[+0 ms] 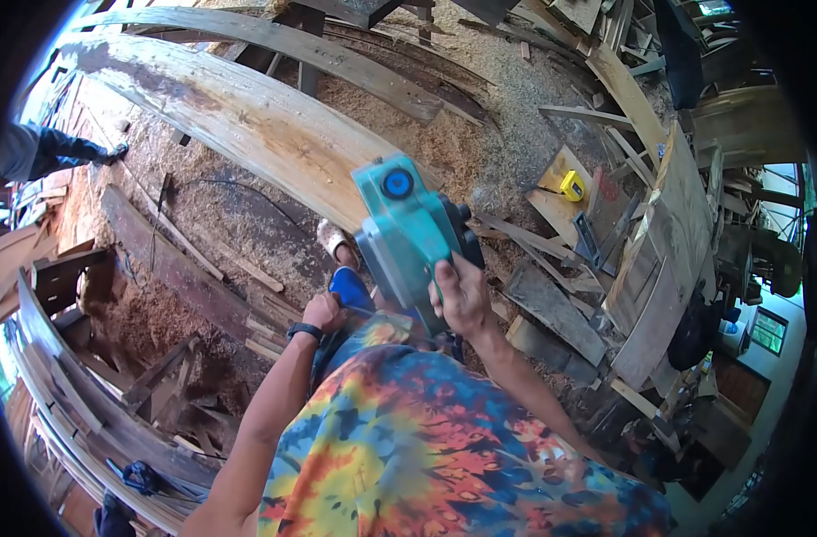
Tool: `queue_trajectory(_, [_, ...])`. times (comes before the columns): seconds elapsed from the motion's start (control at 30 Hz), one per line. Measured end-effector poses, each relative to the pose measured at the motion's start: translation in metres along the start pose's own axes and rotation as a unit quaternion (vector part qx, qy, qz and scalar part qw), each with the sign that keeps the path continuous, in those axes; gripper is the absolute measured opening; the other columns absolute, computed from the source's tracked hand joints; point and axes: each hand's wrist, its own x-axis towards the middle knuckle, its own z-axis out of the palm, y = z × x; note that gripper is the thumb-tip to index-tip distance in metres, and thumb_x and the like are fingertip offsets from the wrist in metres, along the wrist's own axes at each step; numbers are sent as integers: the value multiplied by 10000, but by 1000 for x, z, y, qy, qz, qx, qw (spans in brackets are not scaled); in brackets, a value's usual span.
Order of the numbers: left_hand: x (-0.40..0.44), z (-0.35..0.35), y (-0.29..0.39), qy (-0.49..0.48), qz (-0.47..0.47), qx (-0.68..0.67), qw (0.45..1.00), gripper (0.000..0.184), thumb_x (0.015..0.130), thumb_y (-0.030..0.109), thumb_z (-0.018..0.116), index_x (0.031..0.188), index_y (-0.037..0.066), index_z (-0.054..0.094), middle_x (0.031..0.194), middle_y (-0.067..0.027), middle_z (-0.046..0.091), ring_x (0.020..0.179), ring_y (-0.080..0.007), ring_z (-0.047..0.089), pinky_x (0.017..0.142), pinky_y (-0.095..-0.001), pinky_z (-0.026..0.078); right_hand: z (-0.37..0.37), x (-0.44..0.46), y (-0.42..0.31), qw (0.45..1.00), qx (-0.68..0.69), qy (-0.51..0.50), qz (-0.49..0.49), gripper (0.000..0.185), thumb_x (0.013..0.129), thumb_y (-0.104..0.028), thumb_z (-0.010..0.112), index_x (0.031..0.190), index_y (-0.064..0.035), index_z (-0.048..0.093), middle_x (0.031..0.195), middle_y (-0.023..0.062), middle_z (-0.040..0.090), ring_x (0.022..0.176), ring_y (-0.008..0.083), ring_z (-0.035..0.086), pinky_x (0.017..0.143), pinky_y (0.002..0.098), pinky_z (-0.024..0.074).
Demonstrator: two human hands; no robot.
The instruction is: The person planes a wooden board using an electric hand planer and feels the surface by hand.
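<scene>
My right hand (463,294) is wrapped around the handle of a teal electric planer (407,228). The planer has a blue round knob on its near-upper face and is tilted at the end of a long pale wooden plank (238,116). Whether it touches the plank I cannot tell. My left hand (323,313), with a dark band on the wrist, is closed low in front of my body, beside a blue shape (350,288). What it holds, if anything, is hidden. A shod foot (335,240) shows just beyond it.
Sawdust and shavings cover the ground. A yellow tape measure (572,185) lies on a board to the right, near a square (587,237). Scrap boards (556,304) are piled at right. A curved timber (180,255) lies at left. Another person's leg (68,150) stands far left.
</scene>
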Motion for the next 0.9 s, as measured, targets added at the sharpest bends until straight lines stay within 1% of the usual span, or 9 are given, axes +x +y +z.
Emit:
queue_trajectory(0.13, [-12,-19,2,8,-34,-47,998,459,861,444,673,1016,13,697,1009,-262,705,951,-431,685,847,-509,552,17,66,-25,999,12,1,-51,605,1024,-609,449,947,-25,586,566,-30,482,461,56,470,432,229,361])
queue_trajectory(0.3, [-30,-33,8,27,-52,-121,991,462,857,438,693,1006,1,718,997,-278,707,968,-430,688,865,-499,547,28,120,-48,998,-15,5,-67,623,1000,-629,491,912,-22,597,551,-23,482,457,62,490,422,238,387])
queue_trajectory(0.4, [-23,-21,2,12,-67,-72,995,452,854,436,697,1015,15,728,996,-273,710,970,-413,695,862,-495,547,20,96,-39,997,5,0,-77,618,996,-634,498,909,-29,590,550,-18,488,454,66,490,422,246,380])
queue_trajectory(0.5, [-18,-8,-3,16,-41,-92,995,436,854,446,682,1007,42,740,998,-264,712,959,-415,695,842,-505,551,0,44,-14,999,-6,-29,-30,608,1006,-628,479,939,-33,581,561,-18,493,459,64,480,427,246,372])
queue_trajectory(0.6, [-23,-20,23,-8,-42,-59,997,384,839,406,668,986,57,734,977,-255,715,926,-421,699,819,-514,561,-19,-19,11,1000,-4,-25,-11,613,997,-640,479,974,-34,570,582,-9,505,482,62,482,446,238,379])
queue_trajectory(0.63, [-19,-16,25,9,-30,-42,999,362,830,388,665,972,61,728,965,-250,715,912,-420,699,810,-516,564,-23,-31,19,1000,-3,-22,-10,620,990,-649,482,979,-35,568,587,-6,508,489,62,485,453,237,383])
queue_trajectory(0.73, [-12,1,23,45,-3,-14,999,279,796,315,659,909,63,695,910,-227,713,859,-411,702,785,-516,572,-23,-42,24,1000,0,-20,21,626,980,-657,493,965,-36,564,591,-2,511,493,64,489,458,237,386])
queue_trajectory(0.83, [-3,6,10,64,15,3,998,298,806,318,653,923,47,698,919,-234,712,859,-413,699,788,-515,569,-16,-23,8,1000,-26,-2,18,637,982,-636,513,885,-14,613,574,48,590,533,148,622,511,327,474])
queue_trajectory(0.9, [-7,-7,11,47,-5,-30,998,332,817,334,654,949,34,704,938,-246,712,881,-414,699,806,-511,565,-9,0,-5,1000,-8,-13,8,615,979,-646,513,923,-37,584,583,5,537,509,91,535,477,270,418])
